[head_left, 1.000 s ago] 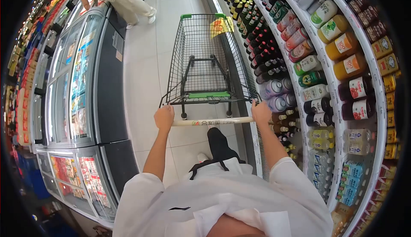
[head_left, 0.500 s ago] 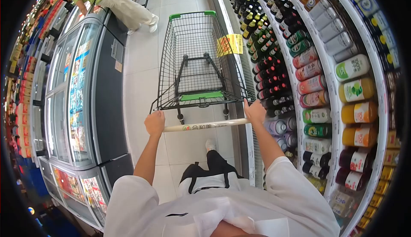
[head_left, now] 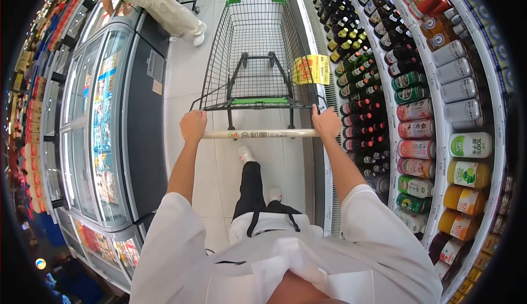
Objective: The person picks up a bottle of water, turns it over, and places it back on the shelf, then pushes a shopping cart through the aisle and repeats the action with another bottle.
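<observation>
Both hands set wide apart on the handle (head_left: 258, 134) of the cart (head_left: 253, 57), likely for even steering down the aisle between freezer (head_left: 104, 123) and drink shelves (head_left: 433, 112). Left hand (head_left: 193, 126) wrapped over the left end, fingers curled shut around the bar; right hand (head_left: 326, 123) clasped likewise at the right end. Arms stretched straight forward, wrists level, cart just ahead of the feet.

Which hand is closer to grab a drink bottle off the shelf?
The right hand, probably. It holds the cart handle at the end beside the bottle shelf; the left hand is on the freezer side.
</observation>
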A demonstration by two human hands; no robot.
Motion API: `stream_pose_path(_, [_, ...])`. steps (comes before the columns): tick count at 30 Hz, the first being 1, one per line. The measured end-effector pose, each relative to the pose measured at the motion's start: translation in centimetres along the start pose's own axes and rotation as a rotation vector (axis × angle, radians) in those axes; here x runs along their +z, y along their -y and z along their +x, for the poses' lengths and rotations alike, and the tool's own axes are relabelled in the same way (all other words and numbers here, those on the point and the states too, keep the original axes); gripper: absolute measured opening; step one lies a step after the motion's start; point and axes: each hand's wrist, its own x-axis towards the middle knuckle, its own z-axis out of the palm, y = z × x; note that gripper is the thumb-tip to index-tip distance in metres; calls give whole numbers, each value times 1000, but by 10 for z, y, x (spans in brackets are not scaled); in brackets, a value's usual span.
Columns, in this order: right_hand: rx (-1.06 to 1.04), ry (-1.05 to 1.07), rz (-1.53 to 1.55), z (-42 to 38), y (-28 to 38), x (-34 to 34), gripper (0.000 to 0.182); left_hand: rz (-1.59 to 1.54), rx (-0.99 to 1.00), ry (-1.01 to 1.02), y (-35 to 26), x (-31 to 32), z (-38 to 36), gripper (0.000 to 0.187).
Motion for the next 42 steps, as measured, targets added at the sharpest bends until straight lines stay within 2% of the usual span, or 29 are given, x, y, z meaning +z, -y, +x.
stream_pose_path(13, [81,15,-49,126,124,5,67,-5,25,95,-16,-4,193,30])
stream_pose_path(22, [60,-51,-35,208,181,3,65,0,78,51,-38,3,296,30])
stream_pose_path(27, [93,-15,13,269,216,-21,64,11,31,84,-67,6,345,32])
stream_pose_path(30, [98,26,19,299,223,-10,63,32,24,115,-82,8,375,32])
stream_pose_path(32, [45,-49,-25,333,234,-8,59,27,10,118,-94,10,399,32])
stream_pose_path(42, [8,-61,13,470,299,-27,57,52,-33,54,-147,28,519,30])
